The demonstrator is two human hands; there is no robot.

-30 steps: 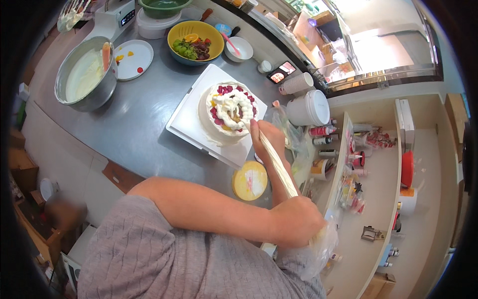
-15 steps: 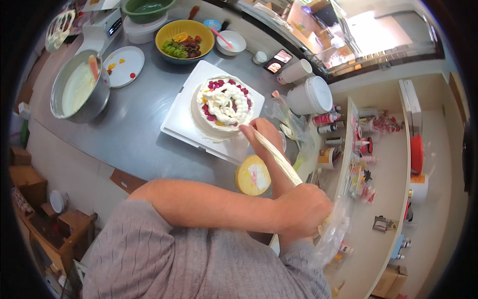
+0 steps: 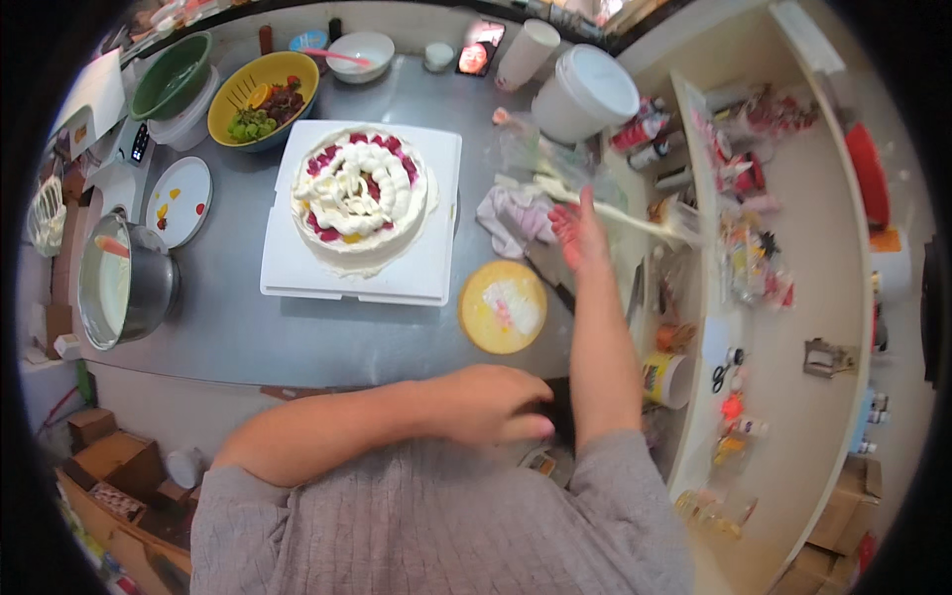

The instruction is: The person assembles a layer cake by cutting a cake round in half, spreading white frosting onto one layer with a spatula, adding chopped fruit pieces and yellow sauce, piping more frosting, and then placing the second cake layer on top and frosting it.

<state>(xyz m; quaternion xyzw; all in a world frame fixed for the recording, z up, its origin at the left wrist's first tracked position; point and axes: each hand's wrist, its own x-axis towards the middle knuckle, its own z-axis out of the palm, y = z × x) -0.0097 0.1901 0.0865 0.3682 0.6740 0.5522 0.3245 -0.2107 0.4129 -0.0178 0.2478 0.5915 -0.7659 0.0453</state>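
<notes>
My right hand (image 3: 583, 238) reaches out at the right side of the table, fingers spread. Just past it lies a long, cream-filled piping bag (image 3: 635, 220), partly hidden by the hand. My left hand (image 3: 496, 402) hovers in front of my body by the table's near edge. Its fingers are loosely curved, with a gap to the thumb, and nothing shows in it. A white-creamed cake (image 3: 339, 193) sits on a white square board (image 3: 426, 268), with dark red fruit pieces and piped cream on top. Beside the board, nearer my right forearm, rests a round yellow sponge layer (image 3: 476, 322).
Left stands a metal bowl of cream (image 3: 159, 288) with a spatula, beside a white plate with fruit bits (image 3: 198, 223). Behind are a yellow fruit bowl (image 3: 223, 104) and white bowl (image 3: 372, 45). A crumpled cloth (image 3: 506, 223), white bucket (image 3: 585, 104) and shelving (image 3: 699, 327) occupy the right.
Both hands have let go of the piping bag. It now lies at the right of the table. My left hand has drawn back toward my body, and the view has turned.
</notes>
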